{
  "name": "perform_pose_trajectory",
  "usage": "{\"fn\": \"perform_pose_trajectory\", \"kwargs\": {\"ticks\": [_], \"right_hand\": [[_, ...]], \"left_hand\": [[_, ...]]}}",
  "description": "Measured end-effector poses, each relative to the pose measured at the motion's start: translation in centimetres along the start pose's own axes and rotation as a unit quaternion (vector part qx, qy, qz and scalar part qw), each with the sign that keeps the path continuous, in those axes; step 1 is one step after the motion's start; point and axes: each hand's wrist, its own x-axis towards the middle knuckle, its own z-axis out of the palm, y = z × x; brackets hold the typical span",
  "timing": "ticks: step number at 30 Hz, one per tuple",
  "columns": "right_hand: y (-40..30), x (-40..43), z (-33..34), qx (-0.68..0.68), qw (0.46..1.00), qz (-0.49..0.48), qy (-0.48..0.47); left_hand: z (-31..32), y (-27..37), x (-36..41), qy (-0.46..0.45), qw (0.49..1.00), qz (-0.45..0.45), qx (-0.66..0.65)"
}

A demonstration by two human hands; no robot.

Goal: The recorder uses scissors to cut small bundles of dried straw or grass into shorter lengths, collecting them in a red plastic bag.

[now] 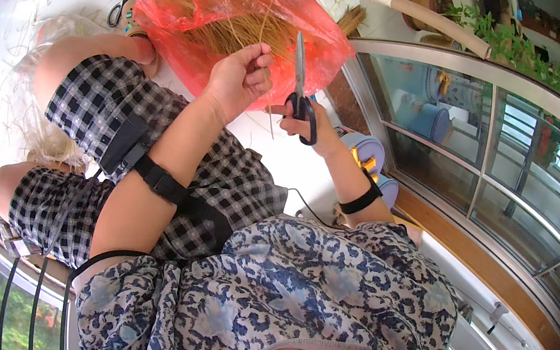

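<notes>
My left hand is curled, with thumb and forefinger pinched on a thin straw stalk. The stalk runs up over the red bag and its lower end hangs below my fingers. In my right hand is a pair of black-handled scissors, blades pointing up and looking closed. My right fingers pass through the handle loops, and one fingertip lies close to the stalk's lower end. Beyond both hands, a translucent red plastic bag lies open around a bundle of dry straw.
A second pair of scissors lies at the top left, near a clear plastic sheet with loose straw. Right of me runs a glass sliding door. A cardboard tube leans beyond it. Metal railings stand at left.
</notes>
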Motion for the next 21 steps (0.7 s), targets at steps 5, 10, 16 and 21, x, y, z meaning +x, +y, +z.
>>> {"fn": "perform_pose_trajectory", "kwargs": {"ticks": [5, 10, 16, 21], "right_hand": [[-0.5, -0.1, 2.3, 0.016, 0.999, -0.035, 0.035], [-0.8, 0.0, 1.7, -0.025, 0.997, -0.064, 0.044], [-1.2, 0.6, 2.4, 0.055, 0.991, -0.087, 0.085], [-1.0, 0.8, 2.2, 0.086, 0.984, -0.128, 0.095]], "left_hand": [[-0.5, 0.5, 0.2, -0.023, 0.998, 0.002, -0.052], [-1.2, 1.3, 0.1, -0.027, 0.994, 0.021, -0.105], [-1.5, 1.3, -0.4, -0.049, 0.996, 0.032, -0.071], [-0.9, 1.2, -0.7, -0.033, 0.997, 0.049, -0.056]]}}
